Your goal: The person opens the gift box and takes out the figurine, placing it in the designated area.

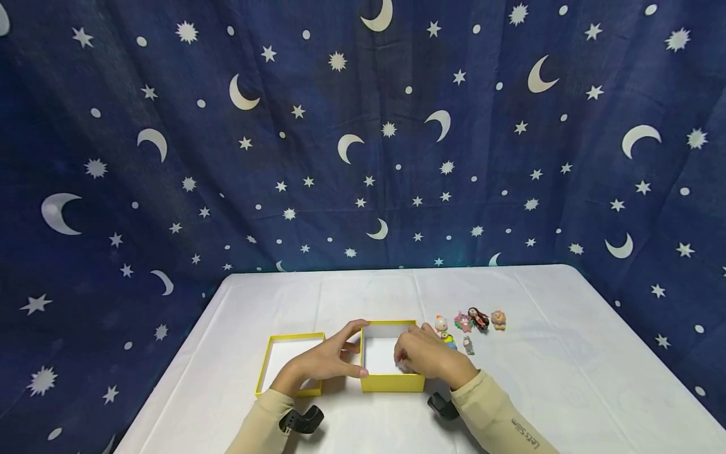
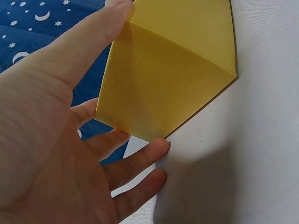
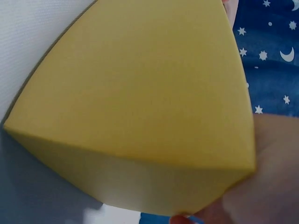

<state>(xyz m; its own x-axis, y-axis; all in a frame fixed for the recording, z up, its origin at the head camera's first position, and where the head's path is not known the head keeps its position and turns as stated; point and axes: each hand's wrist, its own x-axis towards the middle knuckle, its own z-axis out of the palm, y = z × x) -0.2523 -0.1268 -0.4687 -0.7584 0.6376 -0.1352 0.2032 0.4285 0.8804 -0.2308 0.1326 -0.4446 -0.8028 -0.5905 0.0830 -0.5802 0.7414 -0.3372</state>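
Note:
An open yellow box [image 1: 392, 383] with a white inside stands on the table. My left hand [image 1: 326, 359] holds its left side, thumb at the near corner and fingers toward the far corner. In the left wrist view the thumb [image 2: 100, 28] lies on the box's edge and the fingers spread along its side. My right hand [image 1: 422, 353] reaches over the right wall into the box with curled fingers. A small pale thing [image 1: 403, 367] shows beneath the fingertips, mostly hidden. The box's yellow outer walls [image 3: 140, 93] fill most of the right wrist view.
A yellow-rimmed lid [image 1: 295, 336] lies left of the box, partly behind my left arm. Right of the box are small toys: a white-headed figure [image 1: 441, 323], a yellow-and-blue one [image 1: 449, 339], a grey one [image 1: 468, 345], a pink one [image 1: 463, 322], a dark-haired doll [image 1: 479, 320] and a lion [image 1: 498, 320].

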